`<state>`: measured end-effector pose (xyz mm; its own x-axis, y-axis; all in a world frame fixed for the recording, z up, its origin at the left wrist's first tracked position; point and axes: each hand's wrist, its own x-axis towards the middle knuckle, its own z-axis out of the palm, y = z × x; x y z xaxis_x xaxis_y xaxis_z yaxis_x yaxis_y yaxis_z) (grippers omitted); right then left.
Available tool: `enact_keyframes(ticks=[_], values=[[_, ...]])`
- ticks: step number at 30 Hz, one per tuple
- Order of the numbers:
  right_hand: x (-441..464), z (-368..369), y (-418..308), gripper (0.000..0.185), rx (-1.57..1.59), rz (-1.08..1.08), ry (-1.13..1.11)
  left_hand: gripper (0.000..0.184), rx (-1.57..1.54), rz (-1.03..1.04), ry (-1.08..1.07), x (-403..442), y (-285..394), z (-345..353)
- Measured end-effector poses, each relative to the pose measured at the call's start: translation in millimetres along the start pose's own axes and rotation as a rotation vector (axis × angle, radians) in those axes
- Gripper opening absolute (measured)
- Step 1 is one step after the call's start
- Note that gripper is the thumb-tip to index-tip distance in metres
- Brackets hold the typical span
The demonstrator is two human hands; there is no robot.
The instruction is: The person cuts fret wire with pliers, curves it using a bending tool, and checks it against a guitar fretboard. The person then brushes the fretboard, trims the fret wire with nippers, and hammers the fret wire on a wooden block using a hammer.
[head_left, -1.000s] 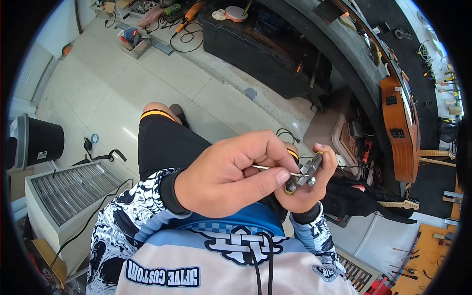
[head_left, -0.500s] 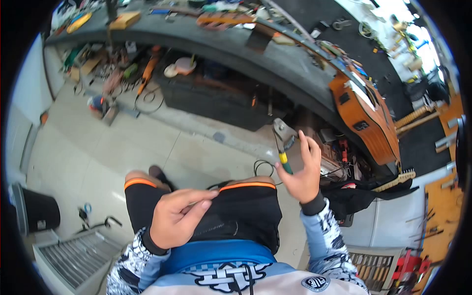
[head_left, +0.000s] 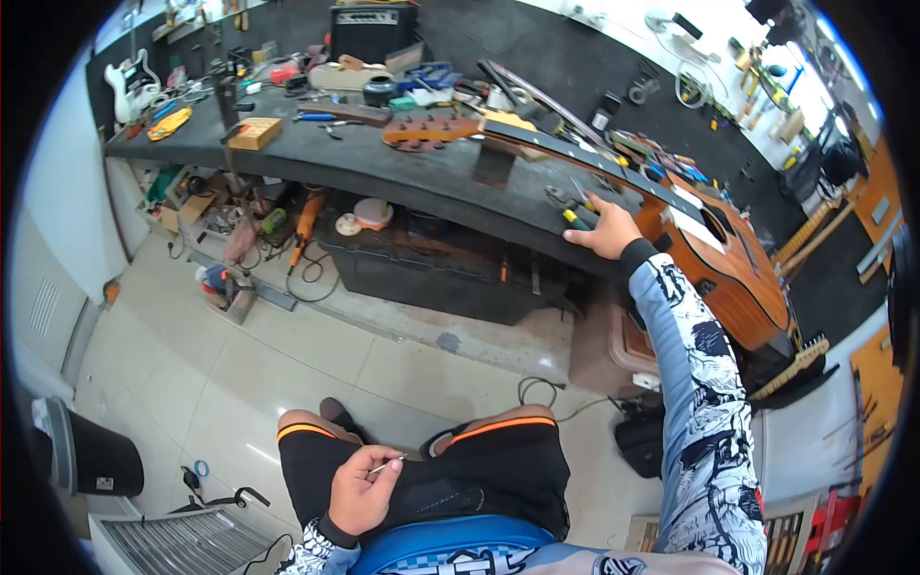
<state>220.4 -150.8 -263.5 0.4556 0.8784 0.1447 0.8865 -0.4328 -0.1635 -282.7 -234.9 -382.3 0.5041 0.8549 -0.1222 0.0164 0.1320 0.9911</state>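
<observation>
Low in the view, above my lap, my left hand [head_left: 362, 494] pinches a thin metal piece [head_left: 385, 467] between thumb and fingers. My right hand [head_left: 610, 230] is stretched out to the front part of the dark workbench [head_left: 383, 158]. Its thumb and forefinger lie around the handles of the pliers [head_left: 575, 220], which have yellow and green grips. The metal head of the pliers points away from the hand, over the bench top. Just right of this hand lies an orange-brown acoustic guitar [head_left: 733, 278], its neck crossing the bench toward the left.
A wooden block [head_left: 255, 133] and scattered tools sit on the bench, with a small amplifier [head_left: 374, 34] behind. Beneath stands a black chest [head_left: 431, 278]. Cables [head_left: 539, 388] lie on the floor. At the lower left are a black bin [head_left: 101, 450] and a slatted metal unit [head_left: 182, 546].
My hands have moved apart. The right hand has carried the pliers forward and up to the bench, while the left has dropped back over my lap with the thin piece. The view has tilted up.
</observation>
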Motion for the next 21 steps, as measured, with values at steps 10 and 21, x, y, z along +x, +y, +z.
enact_keyframes(ticks=[10, 21], values=[[22, 30, 3, 0.087, -0.137, -0.048, 0.145, 0.015, 0.115, 0.015, 0.083, 21, -20, -18], [39, 37, -245, 0.043, 0.156, -0.766, 0.32, 0.013, -0.048, -0.064, 0.171, 55, -40, -49]])
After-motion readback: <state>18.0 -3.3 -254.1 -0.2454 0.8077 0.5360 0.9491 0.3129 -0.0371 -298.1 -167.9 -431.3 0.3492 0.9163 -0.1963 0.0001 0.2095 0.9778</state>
